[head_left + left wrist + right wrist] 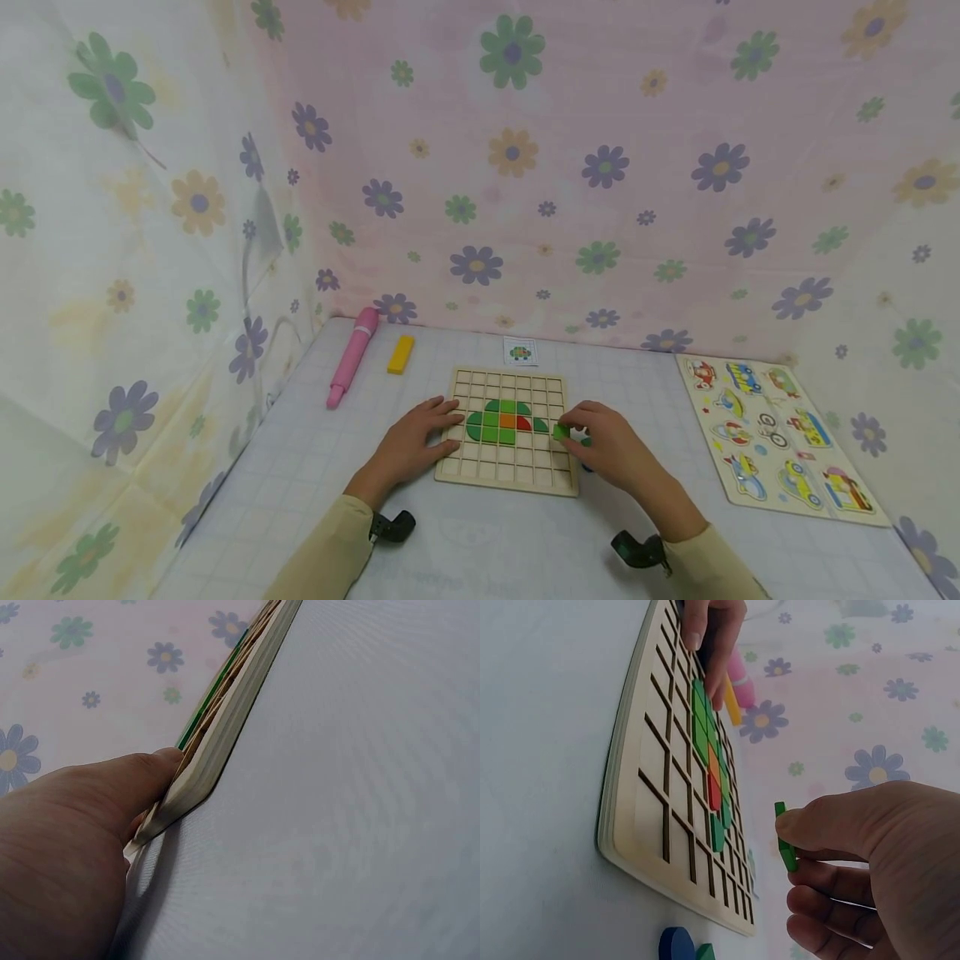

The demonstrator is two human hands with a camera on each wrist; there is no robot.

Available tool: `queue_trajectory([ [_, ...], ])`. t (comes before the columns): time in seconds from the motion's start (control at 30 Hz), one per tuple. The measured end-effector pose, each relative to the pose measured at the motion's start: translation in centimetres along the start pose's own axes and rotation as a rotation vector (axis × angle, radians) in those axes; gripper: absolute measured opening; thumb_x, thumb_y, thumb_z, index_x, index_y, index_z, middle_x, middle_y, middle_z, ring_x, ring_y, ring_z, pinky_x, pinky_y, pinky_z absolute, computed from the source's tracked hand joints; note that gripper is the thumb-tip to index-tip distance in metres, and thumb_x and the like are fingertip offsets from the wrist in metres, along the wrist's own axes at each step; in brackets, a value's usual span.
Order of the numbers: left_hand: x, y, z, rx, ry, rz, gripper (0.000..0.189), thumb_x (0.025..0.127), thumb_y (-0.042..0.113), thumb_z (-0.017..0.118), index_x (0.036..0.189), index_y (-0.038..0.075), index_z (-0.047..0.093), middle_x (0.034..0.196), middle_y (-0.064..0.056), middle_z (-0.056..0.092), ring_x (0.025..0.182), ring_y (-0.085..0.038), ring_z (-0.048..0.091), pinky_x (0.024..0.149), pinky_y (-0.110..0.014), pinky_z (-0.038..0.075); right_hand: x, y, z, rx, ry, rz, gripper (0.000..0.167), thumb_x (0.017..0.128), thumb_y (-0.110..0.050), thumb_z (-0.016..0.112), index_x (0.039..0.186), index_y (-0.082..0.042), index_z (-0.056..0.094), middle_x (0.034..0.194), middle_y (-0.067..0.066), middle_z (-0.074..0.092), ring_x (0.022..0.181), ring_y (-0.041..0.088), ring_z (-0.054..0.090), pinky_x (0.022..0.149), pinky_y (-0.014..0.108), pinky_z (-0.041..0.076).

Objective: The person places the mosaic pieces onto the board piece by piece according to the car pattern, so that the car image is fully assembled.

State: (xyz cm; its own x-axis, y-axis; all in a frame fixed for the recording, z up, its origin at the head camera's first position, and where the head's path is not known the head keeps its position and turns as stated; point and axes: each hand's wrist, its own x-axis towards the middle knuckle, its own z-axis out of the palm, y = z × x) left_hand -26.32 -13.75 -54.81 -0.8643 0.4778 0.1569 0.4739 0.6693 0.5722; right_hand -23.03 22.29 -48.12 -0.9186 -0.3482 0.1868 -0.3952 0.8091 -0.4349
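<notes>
A wooden grid board (491,472) lies on the table with green, orange and red tiles set in its middle cells. My right hand (611,446) pinches a small green tile (785,838) between thumb and fingers, beside the board's right edge. In the right wrist view this tile is held on edge, apart from the board. My left hand (411,440) rests at the board's left edge, its thumb (161,761) touching the rim and its fingers loosely extended. Below the right hand lie a blue piece (676,946) and a dark green piece (706,952), mostly hidden in the head view.
Behind the board is a small card (520,352) with a picture of coloured tiles. A yellow block (401,355) and a pink stick-shaped object (352,358) lie at the back left. On the right lies a wooden picture puzzle (765,454). Flowered curtains surround the table.
</notes>
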Motion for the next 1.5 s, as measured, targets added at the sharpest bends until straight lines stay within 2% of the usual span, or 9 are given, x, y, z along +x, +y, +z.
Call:
queue_trajectory([
  [0.3, -0.1, 0.0, 0.0, -0.008, 0.007, 0.0, 0.05, 0.103, 0.036, 0.076, 0.15, 0.019, 0.069, 0.166, 0.003, 0.05, 0.159, -0.029, 0.034, 0.124, -0.06, 0.034, 0.7, -0.6, 0.7, 0.019, 0.0, -0.024, 0.023, 0.091, -0.011, 0.089, 0.113, -0.011, 0.081, 0.104, -0.006, 0.069, 0.094, 0.018, 0.065, 0.08, 0.039, 0.059],
  [0.83, -0.1, 0.2, -0.2, -0.017, 0.003, -0.001, 0.05, 0.104, 0.037, 0.075, 0.151, 0.02, 0.068, 0.166, 0.004, 0.049, 0.16, -0.029, 0.033, 0.124, -0.06, 0.033, 2.0, -1.6, 2.3, 0.03, -0.038, 0.006, 0.022, 0.091, -0.011, 0.089, 0.112, -0.012, 0.082, 0.105, -0.004, 0.069, 0.096, 0.016, 0.065, 0.085, 0.04, 0.06],
  [1.1, -0.2, 0.2, -0.2, -0.02, 0.01, 0.006, 0.05, 0.104, 0.037, 0.076, 0.15, 0.019, 0.068, 0.166, 0.002, 0.05, 0.159, -0.03, 0.034, 0.124, -0.061, 0.034, 2.3, -2.2, 3.0, 0.061, -0.038, 0.034, 0.02, 0.09, -0.013, 0.09, 0.109, -0.014, 0.082, 0.101, -0.008, 0.067, 0.094, 0.012, 0.065, 0.087, 0.038, 0.06],
  [1.5, -0.1, 0.1, -0.1, -0.025, 0.01, 0.006, 0.05, 0.104, 0.036, 0.076, 0.15, 0.02, 0.069, 0.166, 0.003, 0.05, 0.159, -0.029, 0.034, 0.124, -0.061, 0.034, 2.6, -2.3, 4.2, 0.0, -0.044, -0.009, 0.021, 0.088, -0.015, 0.092, 0.106, -0.014, 0.082, 0.103, -0.005, 0.068, 0.096, 0.015, 0.065, 0.091, 0.041, 0.061],
])
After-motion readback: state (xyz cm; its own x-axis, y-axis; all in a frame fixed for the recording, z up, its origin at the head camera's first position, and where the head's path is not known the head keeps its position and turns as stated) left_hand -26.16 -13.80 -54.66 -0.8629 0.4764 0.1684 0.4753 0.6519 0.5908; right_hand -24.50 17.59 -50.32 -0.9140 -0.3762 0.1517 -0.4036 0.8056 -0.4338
